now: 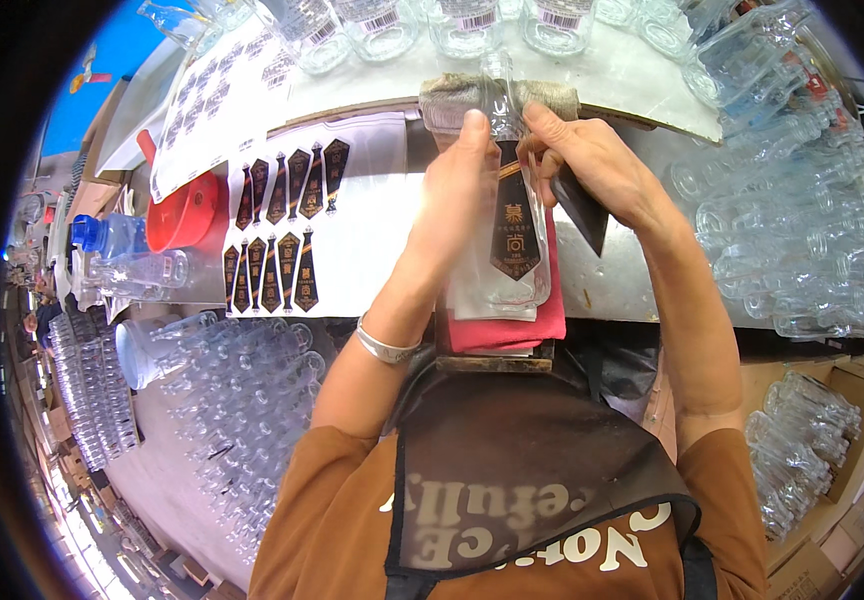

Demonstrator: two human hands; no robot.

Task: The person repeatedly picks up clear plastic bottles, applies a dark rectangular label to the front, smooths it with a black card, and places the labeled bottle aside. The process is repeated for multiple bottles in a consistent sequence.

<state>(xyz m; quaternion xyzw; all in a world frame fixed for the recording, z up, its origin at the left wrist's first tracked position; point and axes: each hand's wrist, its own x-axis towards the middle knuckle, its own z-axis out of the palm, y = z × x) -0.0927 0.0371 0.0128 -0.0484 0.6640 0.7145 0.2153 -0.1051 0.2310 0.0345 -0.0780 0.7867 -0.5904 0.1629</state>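
A clear glass bottle lies with its neck pointing away from me, over a rolled cloth and a red cloth. On its upper face sits a black tie-shaped label with gold marks and an orange stripe. My left hand, slightly blurred, is along the bottle's left side, thumb up near the neck; its other fingers are hidden. At the right of the neck, my right hand has its thumb by the label's top end. Its curled fingers hold a dark flat scraper.
To the left lies a white sheet of black tie-shaped labels, beside a red plastic container. Clear bottles stand along the far edge. More lie piled at right and lower left. A cardboard box holds others.
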